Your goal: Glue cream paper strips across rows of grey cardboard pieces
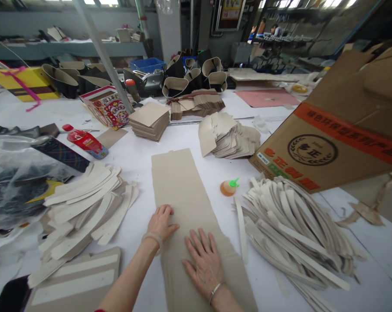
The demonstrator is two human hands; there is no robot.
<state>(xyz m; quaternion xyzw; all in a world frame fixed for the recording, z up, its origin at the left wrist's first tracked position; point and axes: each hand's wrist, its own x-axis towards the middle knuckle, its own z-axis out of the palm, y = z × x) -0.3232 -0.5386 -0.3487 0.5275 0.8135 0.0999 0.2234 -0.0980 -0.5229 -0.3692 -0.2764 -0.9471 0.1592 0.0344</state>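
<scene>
Board (179, 182) lies flat mid-table, long and beige, its visible face bare, so I judge work on it barely begun. My left hand (161, 223) rests on its left edge, fingers loosely curled; my right hand (205, 262) lies flat, fingers spread, gripping nothing. Near left, a panel (85, 301) bears two pale strips; loose strips (296, 234) heaped right look unused. The far-right carton (355, 143) reads 绿色环保型系列产品 and 多正; the red bottle's (85, 142) label I can't read.

White tabletop (137, 158) bright, shadows soft; windows (332, 3) glaring along top; back wall (69, 26) dim; wide-angle stretch toward edges.
</scene>
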